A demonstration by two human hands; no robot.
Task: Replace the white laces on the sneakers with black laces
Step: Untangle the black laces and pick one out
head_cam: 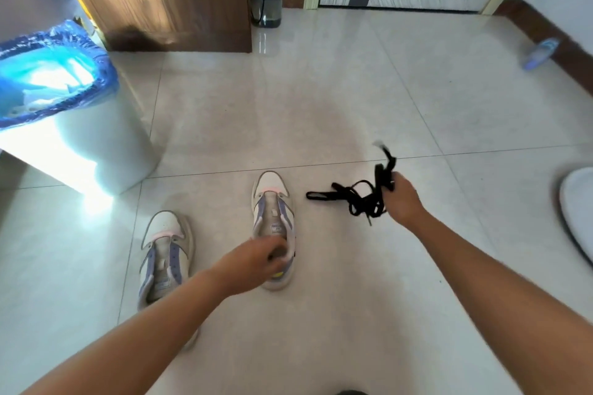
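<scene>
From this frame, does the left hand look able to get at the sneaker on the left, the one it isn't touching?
Probably yes. The left hand grips the heel of the right sneaker, and the left sneaker lies just beside it on bare floor with nothing between them. It would have to let go first.

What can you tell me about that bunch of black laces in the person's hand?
The black laces are flat cords, fabric by the look, bunched in a loose tangle. The right hand grips them, with loops trailing left toward the floor and one end sticking up above the fingers. They hang right of the nearer sneaker, not threaded in.
</scene>
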